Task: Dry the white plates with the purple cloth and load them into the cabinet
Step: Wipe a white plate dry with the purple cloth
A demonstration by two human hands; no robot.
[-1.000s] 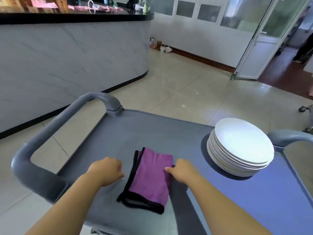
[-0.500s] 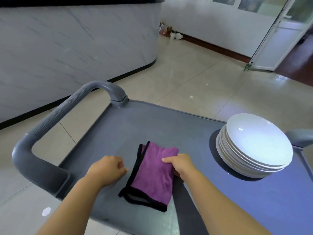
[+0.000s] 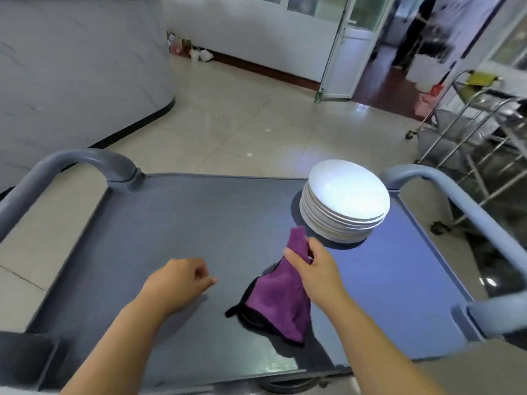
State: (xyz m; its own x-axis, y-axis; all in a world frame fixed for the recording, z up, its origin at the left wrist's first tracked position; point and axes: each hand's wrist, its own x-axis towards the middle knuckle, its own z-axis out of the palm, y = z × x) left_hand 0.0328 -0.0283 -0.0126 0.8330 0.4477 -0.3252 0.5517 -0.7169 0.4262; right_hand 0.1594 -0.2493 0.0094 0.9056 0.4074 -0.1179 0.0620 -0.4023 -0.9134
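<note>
A stack of several white plates (image 3: 346,199) stands at the far right of the grey cart top (image 3: 185,223). The purple cloth (image 3: 278,297) with its black edge is lifted at one end, its lower part still trailing on the cart. My right hand (image 3: 316,269) grips the raised end of the cloth, just in front of the plates. My left hand (image 3: 179,280) hovers over the cart to the left of the cloth, fingers curled, holding nothing. No cabinet is in view.
Grey cart handles rise at the left (image 3: 74,166) and right (image 3: 456,201). A metal trolley (image 3: 467,132) stands on the tiled floor at the right. A curved marble counter (image 3: 71,67) is at the left. A person (image 3: 413,29) stands beyond the open doorway.
My right hand has picked up one end of the cloth and carried it right, toward the plates. The cloth lay flat and folded before. My view has swung to the right.
</note>
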